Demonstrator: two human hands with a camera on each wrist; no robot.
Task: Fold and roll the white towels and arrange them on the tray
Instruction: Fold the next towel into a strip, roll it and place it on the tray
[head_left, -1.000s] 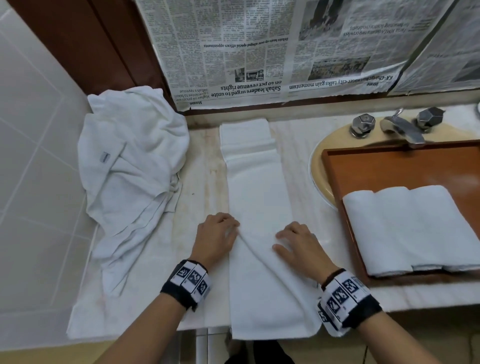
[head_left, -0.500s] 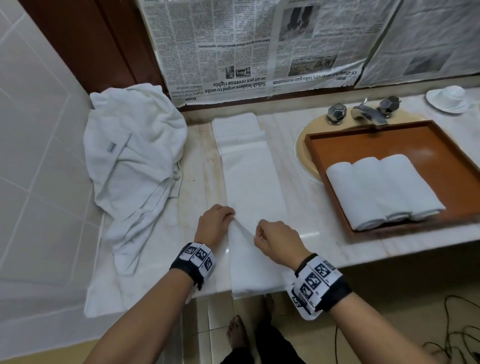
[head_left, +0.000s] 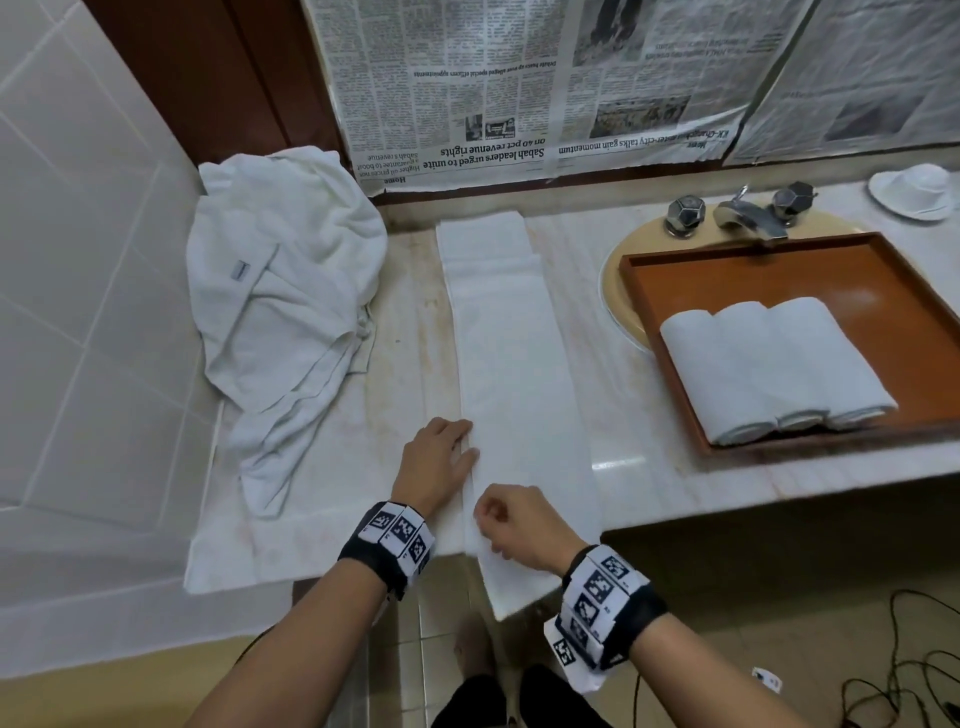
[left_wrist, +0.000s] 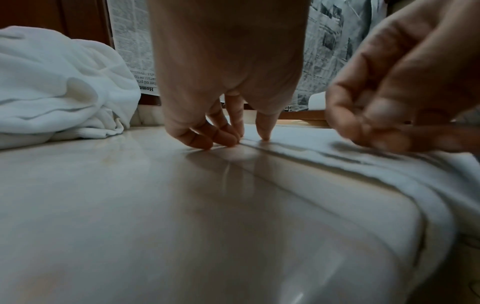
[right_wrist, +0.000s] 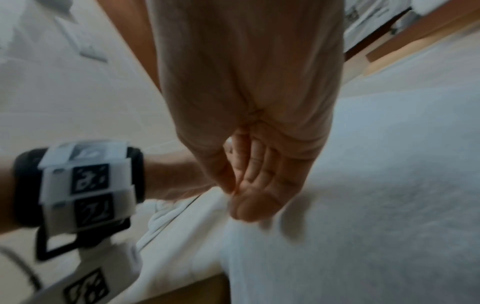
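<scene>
Towels: three rolled (head_left: 769, 369) on one tray (head_left: 883, 280); right hand (head_left: 519, 525) pinches a fourth (head_left: 514, 364), left hand (head_left: 436, 467) presses flat.

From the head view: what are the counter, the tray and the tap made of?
Counter: looks like polished stone, probably marble; pale veining, glossy reflections.
Tray: likely wood or lacquered board; reddish brown, smooth satin sheen, raised rim; grain not visible.
Tap: metal, dull chrome-like finish with faceted knobs.

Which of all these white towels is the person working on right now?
The long flat towel in the counter's middle; both hands touch its near end. The crumpled heap and the rolled towels on the tray lie untouched.
</scene>
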